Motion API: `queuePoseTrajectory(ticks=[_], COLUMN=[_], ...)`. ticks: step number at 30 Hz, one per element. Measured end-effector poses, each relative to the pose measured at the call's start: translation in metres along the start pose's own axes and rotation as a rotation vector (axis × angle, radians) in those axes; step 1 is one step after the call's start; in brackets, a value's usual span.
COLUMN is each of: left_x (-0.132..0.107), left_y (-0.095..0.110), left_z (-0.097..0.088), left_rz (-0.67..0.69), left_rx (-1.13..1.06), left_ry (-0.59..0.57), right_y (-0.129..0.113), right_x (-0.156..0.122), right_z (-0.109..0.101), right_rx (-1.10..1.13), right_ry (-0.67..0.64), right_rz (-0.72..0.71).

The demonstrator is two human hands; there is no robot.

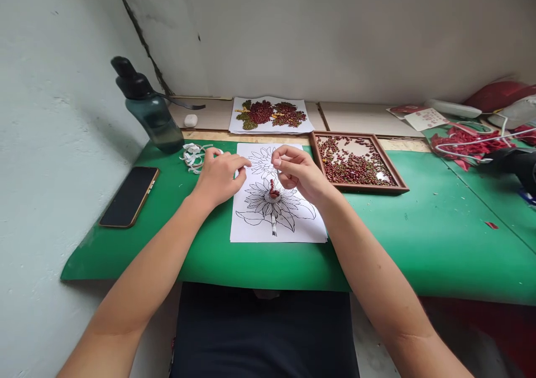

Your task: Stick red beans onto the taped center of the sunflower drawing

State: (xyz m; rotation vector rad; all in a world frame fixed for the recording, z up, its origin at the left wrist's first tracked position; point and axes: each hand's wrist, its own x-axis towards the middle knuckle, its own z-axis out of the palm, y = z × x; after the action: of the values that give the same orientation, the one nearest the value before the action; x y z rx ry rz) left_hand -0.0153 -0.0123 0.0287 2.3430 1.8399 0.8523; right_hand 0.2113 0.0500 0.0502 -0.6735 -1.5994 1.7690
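A white sheet of paper (251,227) with printed line drawings of flowers lies on the green mat. A few dark red beans (274,192) sit at the centre of the lower flower, with a short row rising above them. My left hand (221,178) is at the sheet's left edge, palm down, fingers loosely stretched and holding nothing. Above the upper flower, my right hand (295,168) pinches thumb and forefinger together; whatever is between the tips is too small to make out. To its right stands a brown-framed tray (355,189) of red and green beans.
A dark water bottle (153,115), a phone (129,196) and white paper strips (193,157) are on the left. Behind lies a sheet with finished bean pictures (270,115) beside a small white case (190,121). Red shreds (464,143) and cables lie at the right.
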Motion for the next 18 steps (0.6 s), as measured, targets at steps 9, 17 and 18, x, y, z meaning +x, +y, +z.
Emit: queuePoseTrajectory(ticks=[9,17,18], left_x=[0.001,0.003,0.003], left_y=[0.008,0.015,0.014], left_z=[0.005,0.008,0.009], left_rz=[-0.043,-0.108,-0.12], left_rx=[-0.277,-0.614,-0.649], left_ry=[-0.053,-0.071,-0.07], right_y=[0.0,0.007,0.007], right_x=[-0.001,0.002,0.002], right_z=[0.003,0.0,0.0], right_rx=[-0.055,-0.139,-0.141], right_ry=[-0.06,0.055,0.057], right_rz=[-0.017,-0.046,-0.039])
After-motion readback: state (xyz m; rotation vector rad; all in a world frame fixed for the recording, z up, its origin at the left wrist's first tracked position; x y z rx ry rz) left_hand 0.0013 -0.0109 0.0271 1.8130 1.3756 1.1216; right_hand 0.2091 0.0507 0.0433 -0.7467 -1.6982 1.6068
